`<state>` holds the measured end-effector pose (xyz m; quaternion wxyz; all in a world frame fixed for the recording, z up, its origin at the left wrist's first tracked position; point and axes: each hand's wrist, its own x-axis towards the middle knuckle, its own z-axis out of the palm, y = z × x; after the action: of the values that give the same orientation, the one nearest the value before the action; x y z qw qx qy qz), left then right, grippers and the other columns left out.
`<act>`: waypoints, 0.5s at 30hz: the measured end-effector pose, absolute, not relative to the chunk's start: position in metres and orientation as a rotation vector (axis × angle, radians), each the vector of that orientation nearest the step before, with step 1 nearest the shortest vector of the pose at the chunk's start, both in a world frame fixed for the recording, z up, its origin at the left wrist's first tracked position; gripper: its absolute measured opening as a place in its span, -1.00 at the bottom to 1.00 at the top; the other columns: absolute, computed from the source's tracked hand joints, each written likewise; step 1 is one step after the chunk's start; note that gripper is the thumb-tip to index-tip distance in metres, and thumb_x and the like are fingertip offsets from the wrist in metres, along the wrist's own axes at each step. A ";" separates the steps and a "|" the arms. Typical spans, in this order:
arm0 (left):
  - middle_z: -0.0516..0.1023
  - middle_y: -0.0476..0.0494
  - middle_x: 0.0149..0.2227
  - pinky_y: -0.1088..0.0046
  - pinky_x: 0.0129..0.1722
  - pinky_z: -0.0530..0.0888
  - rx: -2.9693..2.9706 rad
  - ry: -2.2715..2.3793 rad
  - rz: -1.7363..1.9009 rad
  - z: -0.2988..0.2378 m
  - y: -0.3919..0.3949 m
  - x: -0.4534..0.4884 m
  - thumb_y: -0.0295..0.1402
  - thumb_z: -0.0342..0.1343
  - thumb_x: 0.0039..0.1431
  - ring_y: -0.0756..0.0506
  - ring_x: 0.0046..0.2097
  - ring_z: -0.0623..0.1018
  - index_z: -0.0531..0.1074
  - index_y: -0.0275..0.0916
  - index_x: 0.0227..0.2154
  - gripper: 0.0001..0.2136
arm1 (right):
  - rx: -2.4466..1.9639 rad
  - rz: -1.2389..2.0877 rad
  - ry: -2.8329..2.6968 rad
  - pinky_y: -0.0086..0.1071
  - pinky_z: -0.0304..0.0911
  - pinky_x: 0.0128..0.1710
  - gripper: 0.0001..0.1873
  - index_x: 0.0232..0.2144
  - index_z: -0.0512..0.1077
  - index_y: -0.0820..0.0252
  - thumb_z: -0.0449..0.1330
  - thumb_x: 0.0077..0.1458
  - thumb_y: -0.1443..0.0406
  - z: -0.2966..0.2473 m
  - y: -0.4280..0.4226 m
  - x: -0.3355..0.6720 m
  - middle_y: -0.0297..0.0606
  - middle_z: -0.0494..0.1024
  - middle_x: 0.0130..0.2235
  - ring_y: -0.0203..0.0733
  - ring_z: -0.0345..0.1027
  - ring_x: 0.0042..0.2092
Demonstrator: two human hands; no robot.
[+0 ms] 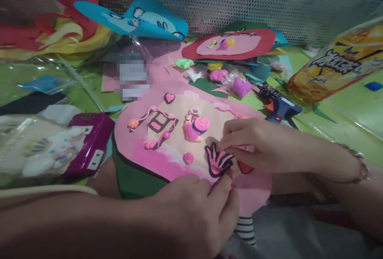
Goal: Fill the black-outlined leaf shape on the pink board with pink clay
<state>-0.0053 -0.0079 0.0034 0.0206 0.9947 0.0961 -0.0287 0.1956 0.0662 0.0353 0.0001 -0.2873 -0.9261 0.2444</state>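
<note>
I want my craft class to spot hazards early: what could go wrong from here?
The pink board seems to reach past the edge of the table, so pressure from the left hand might tip it. The right hand works close to the coral-shaped piece and could nudge it.

Above the left half of the pink paper cutout a hand could pass, over low relief such as the clay snail. The left hand blocks the near edge; the right hand bars the right side. A purple-ended plastic pouch crowds the left. Behind, clay lumps and a perforated panel limit reach. Green tabletop leaves a passage between the iced-tea bottle and right forearm, the glue gun obstructing its left end
</note>
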 end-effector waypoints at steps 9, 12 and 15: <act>0.23 -0.59 0.17 0.27 -0.59 0.45 3.121 0.358 -0.105 0.001 -0.011 -0.004 -0.47 -0.24 0.28 -0.25 -0.30 0.55 0.21 -0.54 0.12 -0.59 | -0.839 0.770 -2.968 -0.48 0.04 -0.49 -0.79 -0.40 0.47 0.23 0.04 0.16 0.40 0.035 0.065 0.195 -0.33 0.37 -0.38 -0.42 0.17 -0.48; 0.18 -0.63 0.19 0.28 -0.60 0.45 3.150 0.358 -0.115 0.002 -0.011 -0.004 -0.42 -0.19 0.28 -0.24 -0.33 0.54 0.20 -0.55 0.13 -0.58 | -0.873 0.727 -2.952 -0.47 0.03 -0.50 -0.80 -0.36 0.49 0.20 0.05 0.15 0.41 0.035 0.066 0.196 -0.33 0.37 -0.40 -0.42 0.16 -0.48; 0.17 -0.64 0.18 0.27 -0.59 0.45 3.147 0.361 -0.115 0.003 -0.011 -0.004 -0.41 -0.18 0.28 -0.24 -0.34 0.54 0.20 -0.55 0.13 -0.58 | -0.886 0.713 -2.971 -0.47 0.03 -0.50 -0.80 -0.36 0.49 0.20 0.05 0.16 0.40 0.035 0.066 0.196 -0.33 0.36 -0.39 -0.41 0.17 -0.48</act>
<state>-0.0042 -0.0106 0.0027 -0.0141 0.9927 0.1139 -0.0363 0.1962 0.0658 0.0349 -0.0197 -0.2784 -0.9338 0.2240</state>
